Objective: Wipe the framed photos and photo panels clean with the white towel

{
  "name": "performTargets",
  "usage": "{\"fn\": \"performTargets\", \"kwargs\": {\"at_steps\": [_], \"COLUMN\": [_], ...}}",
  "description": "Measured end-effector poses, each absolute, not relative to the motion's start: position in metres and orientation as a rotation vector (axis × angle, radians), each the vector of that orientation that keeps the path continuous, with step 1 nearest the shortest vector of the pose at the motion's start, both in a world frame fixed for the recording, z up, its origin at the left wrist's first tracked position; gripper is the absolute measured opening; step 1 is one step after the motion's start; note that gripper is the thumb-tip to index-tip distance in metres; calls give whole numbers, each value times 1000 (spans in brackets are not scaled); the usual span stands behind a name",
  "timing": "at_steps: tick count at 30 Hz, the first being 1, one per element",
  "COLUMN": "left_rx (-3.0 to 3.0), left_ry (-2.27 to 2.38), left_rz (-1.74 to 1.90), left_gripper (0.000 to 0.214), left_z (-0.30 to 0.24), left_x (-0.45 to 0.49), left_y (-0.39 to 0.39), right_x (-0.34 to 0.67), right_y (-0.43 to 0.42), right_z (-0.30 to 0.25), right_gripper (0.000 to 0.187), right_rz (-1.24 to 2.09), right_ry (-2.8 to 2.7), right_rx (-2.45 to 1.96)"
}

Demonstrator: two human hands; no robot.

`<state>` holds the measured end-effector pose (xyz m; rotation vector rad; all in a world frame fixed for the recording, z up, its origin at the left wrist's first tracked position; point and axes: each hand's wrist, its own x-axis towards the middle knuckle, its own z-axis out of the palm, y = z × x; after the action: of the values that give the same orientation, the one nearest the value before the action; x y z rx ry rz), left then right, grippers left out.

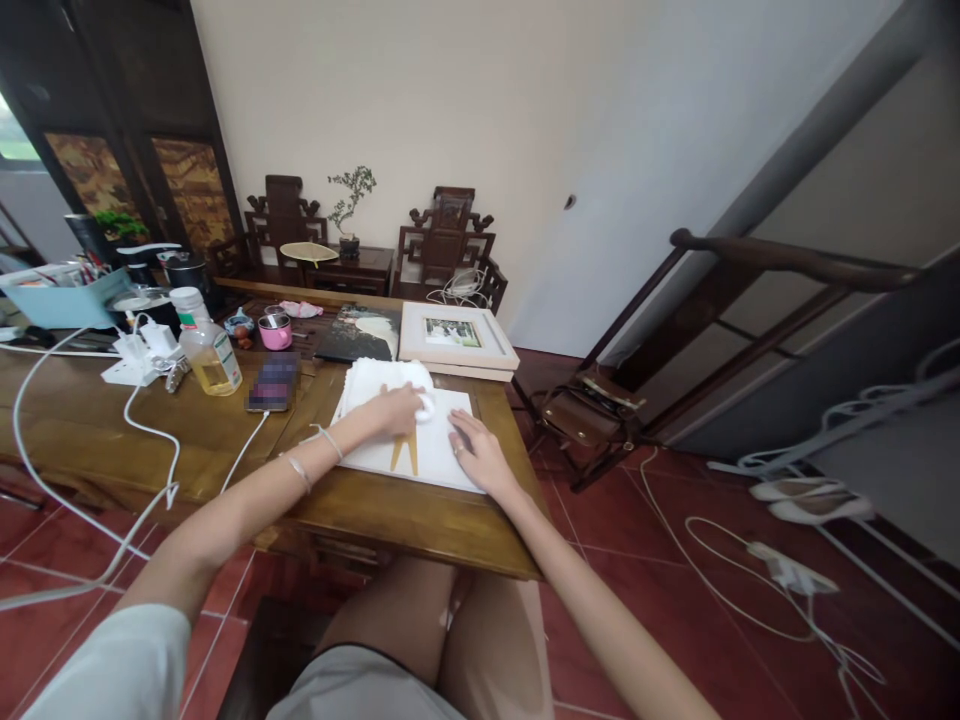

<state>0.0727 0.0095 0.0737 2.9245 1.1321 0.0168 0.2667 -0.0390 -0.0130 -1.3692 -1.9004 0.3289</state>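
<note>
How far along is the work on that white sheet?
Done: a tan two-pronged shape already lies on the white sheet. In hand: the left hand presses a small white object against it while the right hand pins the sheet flat. Left: most of the sheet looks bare, and a white stack sits behind.

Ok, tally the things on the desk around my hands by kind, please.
White sheet under the right hand: 1
Framed picture: 1
Dark print: 1
Bottle: 1
Pink pot: 1
Phone: 1
Total: 6
</note>
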Motion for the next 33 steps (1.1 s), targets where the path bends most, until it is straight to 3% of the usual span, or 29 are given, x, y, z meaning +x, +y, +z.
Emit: {"fn": "performTargets", "kwargs": {"at_steps": [3,10,24,33], "left_rx": [2997,3025,2924,3032], "left_ry": [1101,946,1192,994], "left_rz": [-143,-162,-91,-261], "left_gripper": [37,36,37,33], "left_z": [64,62,63,70], "left_x": [74,52,93,82], "left_y": [-29,-119,11,-98], "right_x": [266,265,266,267], "right_y": [-39,-39,-38,-38], "right_z": [-13,-12,-13,-11], "right_gripper": [38,39,38,49], "right_rz": [336,327,330,320], "right_ry": [-1895,-1896,-1890,-1950], "right_rx": [-1363,-1354,-1374,-1358]}}
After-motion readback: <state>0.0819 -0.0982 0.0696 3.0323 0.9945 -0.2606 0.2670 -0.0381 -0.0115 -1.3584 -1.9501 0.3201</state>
